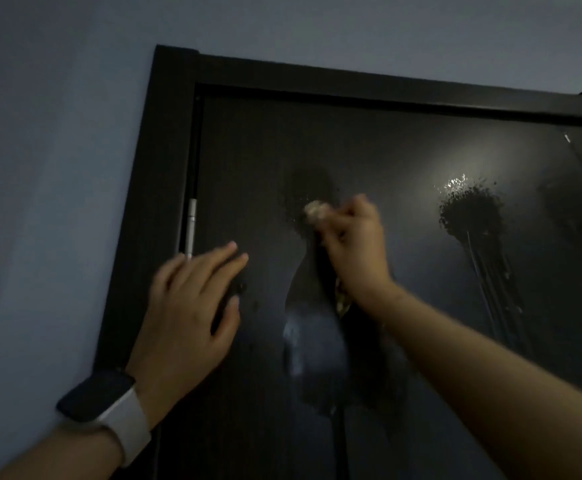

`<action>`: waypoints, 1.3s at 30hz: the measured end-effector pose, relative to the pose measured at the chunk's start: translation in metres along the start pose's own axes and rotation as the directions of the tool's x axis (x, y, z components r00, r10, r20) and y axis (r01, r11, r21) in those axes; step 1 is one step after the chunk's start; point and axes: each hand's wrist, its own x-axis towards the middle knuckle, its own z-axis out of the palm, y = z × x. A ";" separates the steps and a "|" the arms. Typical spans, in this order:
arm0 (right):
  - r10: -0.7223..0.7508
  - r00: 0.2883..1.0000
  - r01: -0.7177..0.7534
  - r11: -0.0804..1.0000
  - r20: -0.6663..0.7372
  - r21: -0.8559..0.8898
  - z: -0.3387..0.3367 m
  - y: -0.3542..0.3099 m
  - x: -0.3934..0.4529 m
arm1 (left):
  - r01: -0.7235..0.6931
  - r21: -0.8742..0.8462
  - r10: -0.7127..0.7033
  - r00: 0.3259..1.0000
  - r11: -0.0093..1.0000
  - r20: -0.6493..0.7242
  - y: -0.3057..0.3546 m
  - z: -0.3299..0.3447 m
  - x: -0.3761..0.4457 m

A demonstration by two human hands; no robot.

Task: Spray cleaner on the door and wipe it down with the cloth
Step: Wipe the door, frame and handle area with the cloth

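Filling most of the view, the dark door stands shut in its black frame, top edge slanting down to the right. The cloth, pale and bunched, sits against the upper middle of the panel, a scrap of it showing again below the wrist. The right hand has its grip curled tight round the cloth, knuckles outward, pressed to the door. The left hand lies flat on the panel with fingers straight and spread, holding nothing, its fingertips just beside the silver hinge at the frame's left edge. A wet spray patch with runs trailing down lies well to the right of the cloth, with bare panel between them. A smeared wet streak runs down below the right hand. A watch with a pale strap circles the left wrist. Grey wall borders the frame on the left and above.
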 end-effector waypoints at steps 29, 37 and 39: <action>0.069 0.998 -0.070 0.925 -0.015 -0.374 0.002 0.062 0.091 | 0.191 0.269 -0.153 0.976 0.944 -0.155 -0.065 0.001 0.089; -0.227 0.970 0.238 0.955 0.082 -0.178 0.093 -0.045 0.095 | 0.226 0.255 -0.192 0.970 0.940 -0.152 -0.066 0.000 0.090; -0.257 0.961 0.273 0.941 0.100 -0.199 0.083 -0.038 0.099 | 0.222 0.245 -0.191 0.971 0.944 -0.144 -0.067 0.001 0.090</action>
